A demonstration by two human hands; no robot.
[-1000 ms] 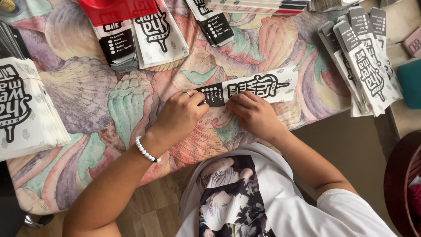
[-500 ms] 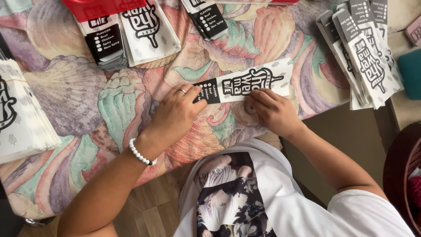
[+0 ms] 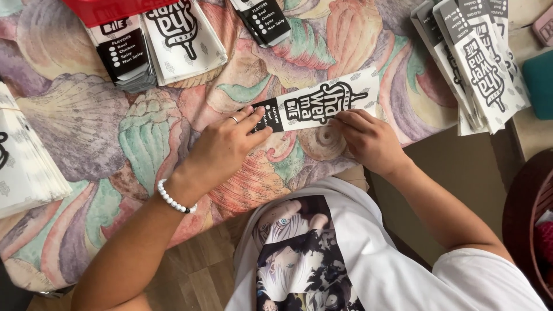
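I see 1 long, narrow paper sleeve (image 3: 322,105) lying flat on the bench (image 3: 115,144), just past the middle of the view towards 12 o'clock. It is white with bold black lettering and small grey motifs, and its end towards 9 o'clock is a black panel with a short list beside little round marks. It sits tilted, the 3 o'clock end riding higher than the black end.

The left hand (image 3: 222,151) presses its fingertips (image 3: 253,124) down on the black end; a ring shows on 1 finger and a white bead bracelet (image 3: 173,198) circles the wrist. The right hand (image 3: 371,138) pinches the lower edge of the sleeve near its middle, fingers curled onto the paper. So both grips are closed on the same sleeve, pressing rather than lifting.

I judge the step in hand to be flattening or creasing this sleeve along its length. The next move, as I read it, calls for steady pressure at the black end while the other hand runs along the edge, keeping the 2 long sides parallel.

Outward, at 11 o'clock lies a stack of like sleeves (image 3: 155,40), at 2 o'clock a fanned pile (image 3: 478,69), and at 9 o'clock a stack of white sheets (image 3: 26,167). The bench wears a cloth patterned with shells.
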